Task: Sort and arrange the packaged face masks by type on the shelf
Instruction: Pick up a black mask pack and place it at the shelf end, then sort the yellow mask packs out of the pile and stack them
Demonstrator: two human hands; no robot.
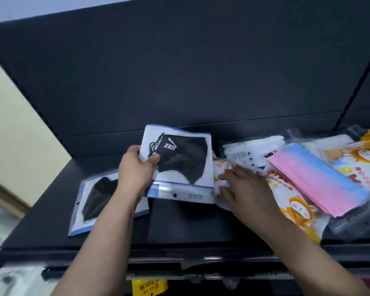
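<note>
While left grip [135, 168] pinches black mask packet [181, 165] by its edge, right grip [245, 188] flat, unclenched, on cartoon packet [219, 185]

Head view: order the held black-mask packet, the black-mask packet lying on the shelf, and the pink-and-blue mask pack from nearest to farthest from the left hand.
1. held black-mask packet, gripped in the left hand.
2. lying black-mask packet, flat on the shelf at the left wrist.
3. pink-and-blue mask pack, far right, beyond the right hand.

The left hand [135, 169] covers an edge of the gripped black mask packet [179, 165] and part of the 2nd packet [94, 201] at lower left. The bottom edge cuts the yellow tag [149, 287].
</note>
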